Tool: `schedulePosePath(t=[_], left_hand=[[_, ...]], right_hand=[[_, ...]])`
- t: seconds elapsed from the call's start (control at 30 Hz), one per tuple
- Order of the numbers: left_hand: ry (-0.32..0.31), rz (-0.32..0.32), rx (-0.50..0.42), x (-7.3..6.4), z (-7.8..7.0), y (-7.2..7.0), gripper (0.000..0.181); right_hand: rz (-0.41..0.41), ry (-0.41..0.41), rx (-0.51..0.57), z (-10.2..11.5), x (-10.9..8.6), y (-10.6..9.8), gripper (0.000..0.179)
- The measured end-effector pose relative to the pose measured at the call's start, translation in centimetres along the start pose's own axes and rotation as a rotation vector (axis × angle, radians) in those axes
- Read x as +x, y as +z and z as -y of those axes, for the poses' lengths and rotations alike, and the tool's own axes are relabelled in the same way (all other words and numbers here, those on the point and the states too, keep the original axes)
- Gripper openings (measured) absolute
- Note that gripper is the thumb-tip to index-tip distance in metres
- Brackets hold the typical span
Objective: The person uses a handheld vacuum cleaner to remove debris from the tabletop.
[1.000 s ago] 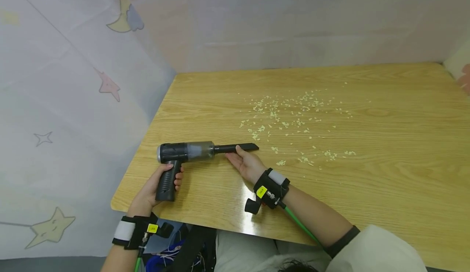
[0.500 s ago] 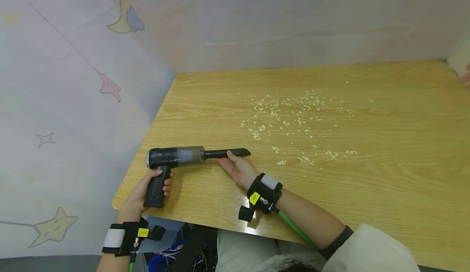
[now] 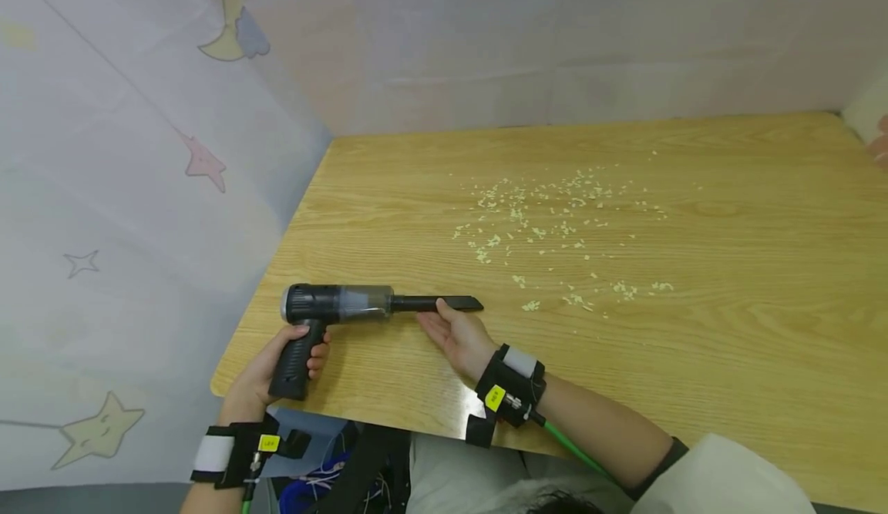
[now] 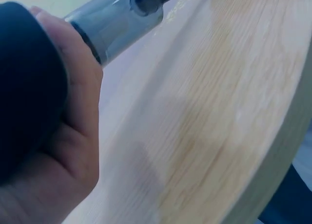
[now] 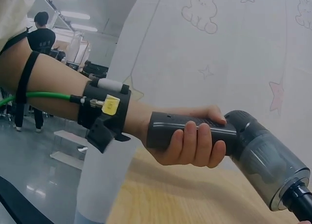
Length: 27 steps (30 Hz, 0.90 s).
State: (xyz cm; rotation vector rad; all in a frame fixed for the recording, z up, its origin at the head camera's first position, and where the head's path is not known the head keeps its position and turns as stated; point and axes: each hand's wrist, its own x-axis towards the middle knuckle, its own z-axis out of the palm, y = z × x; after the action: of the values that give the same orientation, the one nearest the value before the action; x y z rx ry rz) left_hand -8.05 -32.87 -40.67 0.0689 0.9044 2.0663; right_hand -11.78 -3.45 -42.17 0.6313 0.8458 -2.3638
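A dark grey handheld vacuum (image 3: 312,302) with a see-through dust cup (image 3: 365,302) is held sideways over the near left of the table, its slanted black nozzle (image 3: 462,303) pointing right. My left hand (image 3: 260,367) grips the handle, fingers wrapped round it, as the right wrist view also shows. With the thumb on top and fingers underneath, my right hand (image 3: 461,339) pinches the nozzle short of its tip. The left wrist view has the dust cup (image 4: 117,29) beyond my left hand (image 4: 80,117). Pale scraps (image 3: 527,217) lie scattered past the nozzle.
The wooden table (image 3: 749,267) has its near edge right by my lap. Printed cloth walls (image 3: 139,213) rise at the left and back. Below the near edge sits a blue container with cables (image 3: 312,491). A person (image 5: 41,44) stands far behind in the right wrist view.
Both hands have brought the vacuum nearer to me and slightly left, with a small shift back right at the end. The nozzle has levelled out. The scraps lie as before.
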Motion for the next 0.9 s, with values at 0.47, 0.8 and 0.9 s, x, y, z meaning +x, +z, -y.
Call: schedulePosePath(t=[0.47, 0.8, 0.9], left_hand=[[0.1, -0.174, 0.009, 3.1, 0.1, 2.3, 0.047], [0.128, -0.23, -0.011, 3.8, 0.3, 2.7, 0.041], [0.137, -0.24, -0.007, 3.9, 0.2, 2.9, 0.041]], right_hand=[[-0.035, -0.05, 0.016, 3.0, 3.0, 0.7, 0.048], [-0.038, -0.025, 0.058, 4.0, 3.8, 1.3, 0.046], [-0.037, -0.027, 0.056, 4.1, 3.9, 1.4, 0.045]])
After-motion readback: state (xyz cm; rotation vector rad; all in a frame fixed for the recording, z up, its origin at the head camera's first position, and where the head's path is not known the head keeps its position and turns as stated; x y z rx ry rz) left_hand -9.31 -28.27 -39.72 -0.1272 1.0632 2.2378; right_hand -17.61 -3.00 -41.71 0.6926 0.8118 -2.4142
